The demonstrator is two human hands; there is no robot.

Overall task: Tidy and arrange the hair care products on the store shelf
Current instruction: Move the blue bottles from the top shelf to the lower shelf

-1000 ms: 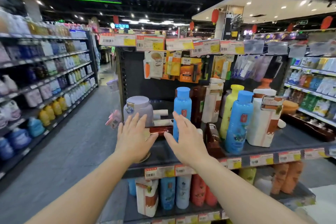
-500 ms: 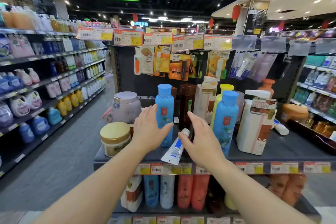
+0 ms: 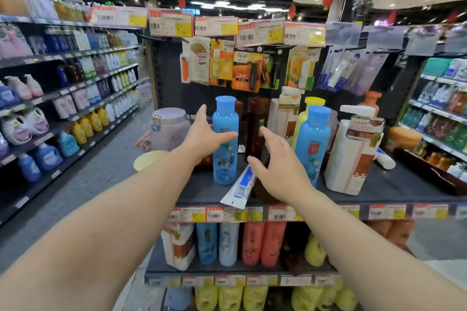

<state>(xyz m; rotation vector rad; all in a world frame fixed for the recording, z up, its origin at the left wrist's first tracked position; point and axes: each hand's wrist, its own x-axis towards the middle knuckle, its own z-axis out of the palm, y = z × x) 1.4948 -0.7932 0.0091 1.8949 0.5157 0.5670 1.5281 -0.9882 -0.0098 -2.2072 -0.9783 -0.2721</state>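
Left hand: fingers spread and apart, thumb across the front of the blue bottle, not clamped round it.
Right hand: fingers apart, holding nothing, hovering over the tube and in front of the brown bottle.
Blue bottle: upright on the shelf, long axis vertical, directly right of the left palm.
Tube: lying flat, long axis slanting from front edge back toward the right hand, crimped end overhanging the shelf lip (likely to slip if nudged).
Nearer hand: right for the tube, just below its thumb; left for the blue bottle.
Likely next: straighten the bottle or lift the tube (a guess only).
Surface: dark grey board, price tags along the front.
Neighbours: second blue bottle to the right, white pump bottle beyond, lilac jar at left.
Room: supermarket aisle, stocked shelving both sides, grey floor.
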